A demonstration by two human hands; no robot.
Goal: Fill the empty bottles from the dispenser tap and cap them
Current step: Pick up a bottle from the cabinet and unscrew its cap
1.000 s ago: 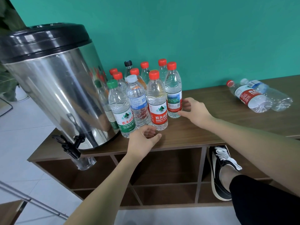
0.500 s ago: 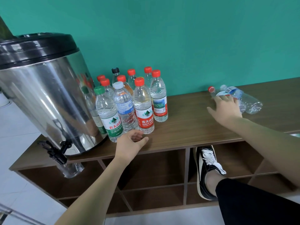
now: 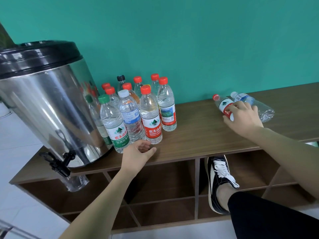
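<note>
A steel dispenser (image 3: 44, 104) with a black lid stands at the left of the wooden shelf top (image 3: 195, 135), its black tap (image 3: 57, 163) hanging over the front edge. Several capped bottles (image 3: 138, 111) stand in a cluster beside it. Two empty bottles lie on their sides at the right: a red-capped, red-labelled one (image 3: 222, 105) and a blue-labelled one (image 3: 250, 103). My right hand (image 3: 243, 118) lies over the red-labelled bottle with its fingers wrapped round it. My left hand (image 3: 138, 156) rests at the shelf's front edge by the cluster, fingers loosely curled, holding nothing.
A clear plastic cup or bottle (image 3: 76, 182) sits below the tap, in the top of the open cubby shelves (image 3: 164, 187). My foot in a black sneaker (image 3: 219, 176) rests in a cubby. A teal wall (image 3: 189, 40) backs the shelf.
My right hand left the standing cluster, travelled right to the lying bottles, and now closes on the red-labelled one. The left hand stayed at the front edge.
</note>
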